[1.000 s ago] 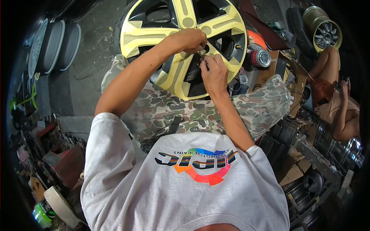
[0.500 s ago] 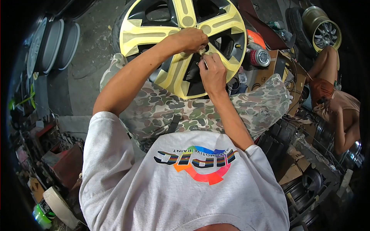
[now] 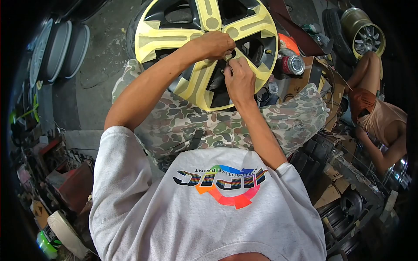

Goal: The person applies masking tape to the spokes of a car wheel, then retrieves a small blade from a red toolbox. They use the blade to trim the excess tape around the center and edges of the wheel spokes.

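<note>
A dark wheel rim (image 3: pixel 176 15) lies over the camouflage-clad knees, with yellow masking tape (image 3: pixel 161 39) along its spokes and outer lip. My left hand (image 3: pixel 217 45) is closed at the hub, its fingertips pressed together near the lower right spoke. Just below and to the right, my right hand (image 3: pixel 241 80) is also closed, its thumb and fingers pinched close to the left fingertips. Whatever small piece sits between the fingers is too hidden to tell. Dark openings between the spokes show beside both hands.
Right of the rim are a can (image 3: pixel 293 65) and a cardboard box (image 3: pixel 305 76). A co-worker (image 3: pixel 383 117) crouches at the far right, below a gold-lipped wheel (image 3: pixel 368 38). Grey rims (image 3: pixel 61 52) stand at the upper left. A white roll (image 3: pixel 65 230) lies lower left.
My right hand's fingers have shifted slightly at the spoke, while my left hand has barely moved. The co-worker's raised forearm has dropped lower, and the upper body leans further down.
</note>
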Tool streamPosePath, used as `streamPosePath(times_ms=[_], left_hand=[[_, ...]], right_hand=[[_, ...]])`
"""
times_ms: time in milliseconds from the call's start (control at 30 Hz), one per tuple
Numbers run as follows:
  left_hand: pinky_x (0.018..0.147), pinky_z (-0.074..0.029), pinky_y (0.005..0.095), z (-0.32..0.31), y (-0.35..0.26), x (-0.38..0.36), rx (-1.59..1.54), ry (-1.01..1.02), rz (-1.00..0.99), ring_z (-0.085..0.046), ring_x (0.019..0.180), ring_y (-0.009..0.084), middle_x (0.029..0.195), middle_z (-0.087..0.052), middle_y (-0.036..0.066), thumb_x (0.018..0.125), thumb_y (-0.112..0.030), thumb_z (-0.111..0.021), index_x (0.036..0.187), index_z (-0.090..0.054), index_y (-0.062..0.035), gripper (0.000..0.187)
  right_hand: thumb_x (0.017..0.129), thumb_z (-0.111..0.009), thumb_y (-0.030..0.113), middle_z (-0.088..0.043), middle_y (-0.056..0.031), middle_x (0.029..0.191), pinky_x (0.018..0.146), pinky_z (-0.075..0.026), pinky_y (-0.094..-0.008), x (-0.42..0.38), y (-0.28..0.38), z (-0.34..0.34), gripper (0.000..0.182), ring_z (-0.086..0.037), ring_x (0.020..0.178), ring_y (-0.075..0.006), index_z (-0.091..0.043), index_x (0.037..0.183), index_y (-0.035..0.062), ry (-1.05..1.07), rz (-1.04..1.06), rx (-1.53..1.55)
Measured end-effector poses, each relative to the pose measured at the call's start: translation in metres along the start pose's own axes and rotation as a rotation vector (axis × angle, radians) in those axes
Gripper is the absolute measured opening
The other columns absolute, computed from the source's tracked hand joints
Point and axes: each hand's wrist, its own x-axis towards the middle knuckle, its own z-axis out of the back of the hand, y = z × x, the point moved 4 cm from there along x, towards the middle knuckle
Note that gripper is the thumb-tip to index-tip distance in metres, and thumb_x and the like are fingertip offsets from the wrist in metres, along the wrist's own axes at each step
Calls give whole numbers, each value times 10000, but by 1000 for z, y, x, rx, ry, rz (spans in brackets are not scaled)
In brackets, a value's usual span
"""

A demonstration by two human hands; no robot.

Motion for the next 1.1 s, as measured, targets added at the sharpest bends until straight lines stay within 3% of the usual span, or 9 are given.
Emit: streamPosePath(times_ms=[500,600,800,867,1100], left_hand=[[736,-521,479,2,-1,-2,-34,-32,-30,-665,832,391,820,-679,191,887,-167,-656,907,-687,-14,157],[725,-541,472,2,-1,-2,-31,-64,-19,-684,829,396,831,-691,189,792,-123,-711,873,-700,-20,131],[721,-540,475,1,-1,-2,-62,-55,4,-681,819,400,841,-688,196,800,-128,-706,876,-700,-19,133],[716,-510,487,3,-3,-4,-62,-59,-8,-660,808,395,807,-670,190,901,-164,-643,886,-671,-4,163],[712,-502,490,5,-5,-6,-65,-75,-20,-654,796,405,798,-665,189,900,-156,-639,869,-665,-2,159]], right_hand=[[802,-683,14,-571,-175,844,648,-483,-479,0,2,2,100,-610,755,-409,-621,876,-14,-22,-13,8],[805,-678,13,-558,-173,848,650,-481,-483,2,2,3,95,-609,754,-408,-615,870,-16,3,4,-25],[818,-671,28,-544,-158,857,652,-477,-489,3,-1,1,79,-608,754,-401,-613,862,-1,8,69,-53],[808,-698,45,-545,-144,914,671,-508,-480,-1,-7,-1,140,-634,778,-385,-625,926,24,45,63,-103],[823,-698,56,-543,-138,911,664,-501,-481,-1,-7,4,120,-623,763,-383,-623,913,27,50,60,-84]])
